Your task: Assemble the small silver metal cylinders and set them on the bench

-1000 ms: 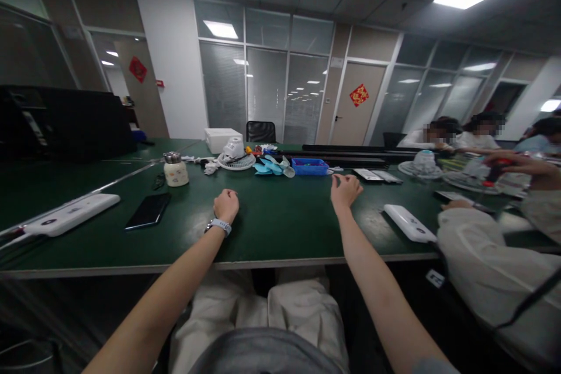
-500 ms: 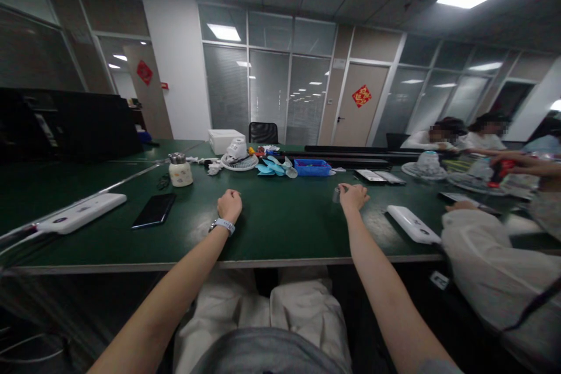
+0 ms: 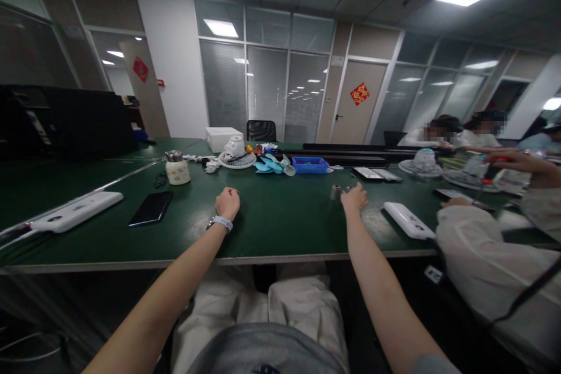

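My left hand (image 3: 228, 203) rests on the green table with its fingers curled closed. Whatever may be inside them is hidden. A watch is on that wrist. Across from it, my right hand (image 3: 356, 198) has its fingers closed around a small metal cylinder (image 3: 349, 188), mostly covered by the thumb and fingers. Just left of those fingertips, a second small grey metal cylinder (image 3: 335, 191) stands upright on the table, apart from the hand.
A black phone (image 3: 151, 208), a white power strip (image 3: 79, 211) and a cream bottle (image 3: 177, 169) lie left. Behind are a white fan part (image 3: 236, 158), light-blue fan blades (image 3: 272, 165) and a blue tray (image 3: 310, 166). At right are a white device (image 3: 408, 220) and a co-worker's sleeve (image 3: 473, 239).
My right hand has moved slightly right, off the upright cylinder, which now shows fully; another cylinder top shows at its fingers. My left hand stays closed in place.
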`<action>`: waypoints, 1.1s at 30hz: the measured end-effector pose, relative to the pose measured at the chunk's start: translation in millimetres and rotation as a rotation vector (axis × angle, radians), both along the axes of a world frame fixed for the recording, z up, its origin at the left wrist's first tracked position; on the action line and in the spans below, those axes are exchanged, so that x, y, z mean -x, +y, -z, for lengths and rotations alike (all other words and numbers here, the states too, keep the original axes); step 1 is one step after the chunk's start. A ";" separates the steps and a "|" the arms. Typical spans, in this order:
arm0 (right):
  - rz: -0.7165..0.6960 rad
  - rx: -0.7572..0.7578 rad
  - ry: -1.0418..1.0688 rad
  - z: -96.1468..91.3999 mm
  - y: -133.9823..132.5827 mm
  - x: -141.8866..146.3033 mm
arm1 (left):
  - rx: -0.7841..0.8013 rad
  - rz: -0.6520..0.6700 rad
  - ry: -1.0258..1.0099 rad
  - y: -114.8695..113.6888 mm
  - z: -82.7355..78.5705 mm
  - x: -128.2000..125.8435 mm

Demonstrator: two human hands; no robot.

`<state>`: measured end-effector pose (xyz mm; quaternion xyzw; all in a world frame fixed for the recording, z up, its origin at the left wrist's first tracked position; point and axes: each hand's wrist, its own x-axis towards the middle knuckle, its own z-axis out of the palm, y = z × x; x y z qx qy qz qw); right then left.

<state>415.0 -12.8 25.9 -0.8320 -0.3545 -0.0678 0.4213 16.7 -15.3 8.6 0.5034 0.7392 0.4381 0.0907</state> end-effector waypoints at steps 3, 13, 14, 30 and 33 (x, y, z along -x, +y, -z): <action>-0.066 0.076 0.104 4.4 3.0 -6.4 | 0.013 0.007 0.003 0.1 0.3 0.3; -0.026 -0.249 0.035 -12.9 -5.4 3.7 | 0.005 0.026 0.024 -0.6 0.3 -1.2; -0.067 -0.309 0.000 -18.3 -6.8 12.7 | 0.000 0.027 0.024 -0.7 0.5 -1.6; -1.119 -0.011 -0.179 7.6 -14.9 257.5 | -0.286 0.424 0.152 -2.6 -1.3 -12.2; -1.114 0.001 -0.206 6.5 -20.9 256.5 | -0.297 0.429 0.155 -4.1 -2.4 -13.5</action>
